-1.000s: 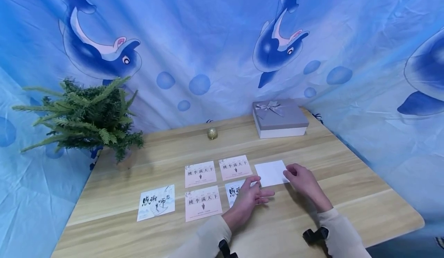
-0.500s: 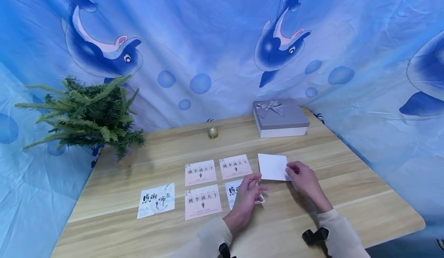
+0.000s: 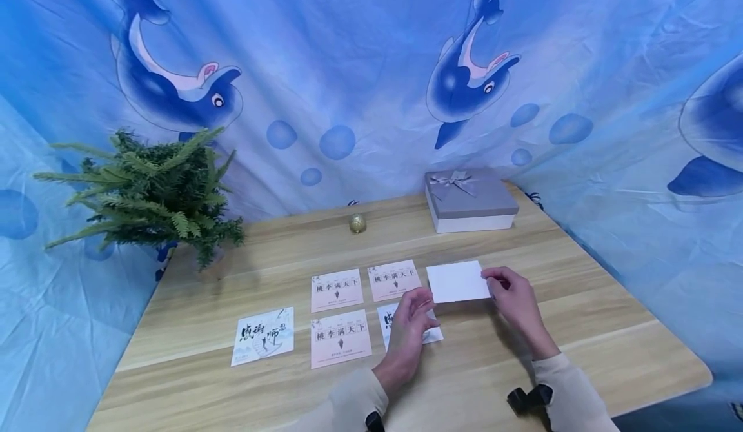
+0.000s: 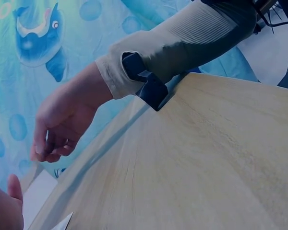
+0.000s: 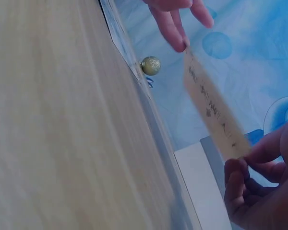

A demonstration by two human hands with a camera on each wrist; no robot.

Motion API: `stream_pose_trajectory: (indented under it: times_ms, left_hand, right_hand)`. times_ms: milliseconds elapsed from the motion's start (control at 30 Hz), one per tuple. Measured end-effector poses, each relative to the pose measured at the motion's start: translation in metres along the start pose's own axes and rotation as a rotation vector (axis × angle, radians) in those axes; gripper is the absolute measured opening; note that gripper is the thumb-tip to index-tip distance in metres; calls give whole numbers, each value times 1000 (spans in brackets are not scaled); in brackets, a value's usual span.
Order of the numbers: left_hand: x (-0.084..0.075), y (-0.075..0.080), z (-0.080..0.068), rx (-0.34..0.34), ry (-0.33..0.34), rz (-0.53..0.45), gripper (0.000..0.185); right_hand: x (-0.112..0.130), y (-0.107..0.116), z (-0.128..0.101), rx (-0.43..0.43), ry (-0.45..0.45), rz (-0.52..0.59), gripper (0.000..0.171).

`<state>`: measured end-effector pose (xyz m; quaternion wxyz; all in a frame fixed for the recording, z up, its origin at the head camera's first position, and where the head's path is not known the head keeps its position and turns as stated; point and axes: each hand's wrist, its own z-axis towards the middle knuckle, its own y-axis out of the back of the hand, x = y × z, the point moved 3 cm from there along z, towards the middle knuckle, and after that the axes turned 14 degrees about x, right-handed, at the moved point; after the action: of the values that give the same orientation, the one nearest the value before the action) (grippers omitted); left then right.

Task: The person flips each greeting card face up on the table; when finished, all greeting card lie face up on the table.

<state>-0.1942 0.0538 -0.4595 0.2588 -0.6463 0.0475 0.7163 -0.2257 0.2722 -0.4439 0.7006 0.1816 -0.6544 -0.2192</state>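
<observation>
The right hand (image 3: 513, 296) pinches the right edge of a blank-backed card (image 3: 458, 282) between thumb and curled fingers (image 5: 240, 172), holding it lifted just off the bench (image 3: 580, 329), near the middle of the bench and slightly toward its right edge; the right wrist view shows the card edge-on, its printed face turned away from the head camera. The left hand (image 3: 409, 332) hovers at the card's lower left corner with its fingers (image 5: 175, 33) relaxed and gripping nothing (its fingertips come close to that corner, though whether they touch it cannot be told), and it lies over a blue-and-white card (image 3: 432, 335) lying flat beneath it. To the left lie three pink cards in a loose grid (image 3: 336, 290) (image 3: 395, 280) (image 3: 340, 338), and further toward the bench's left edge a second blue-and-white card (image 3: 264, 336). Along the far edge stand a small gold bauble (image 3: 356, 223) and a grey gift box with a bow (image 3: 470, 198), and at the far left corner a fern-like plant (image 3: 145, 193). The held card looks thin, light and fairly stiff, likely to bend or crease if squeezed mid-sheet and slick enough to slip from a loose pinch, so an edge or corner hold with light pressure seems the safest place to take it.
</observation>
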Motion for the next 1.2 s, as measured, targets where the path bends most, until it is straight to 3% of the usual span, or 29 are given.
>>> stream_pose_trajectory:
  times_ms: [267,533,933,1200]
  left_hand:
    - [-8,2,2,0,-98,11,43]
    - [-9,2,3,-14,-109,-9,43]
    - [-7,-1,3,26,-111,-21,47]
    - [-10,1,4,9,-73,4,47]
  right_hand:
    - [1,1,0,34,43,44,23]
    - [0,1,1,18,90,29,20]
    - [2,6,3,-28,64,13,18]
    - [-2,8,9,47,45,-21,16]
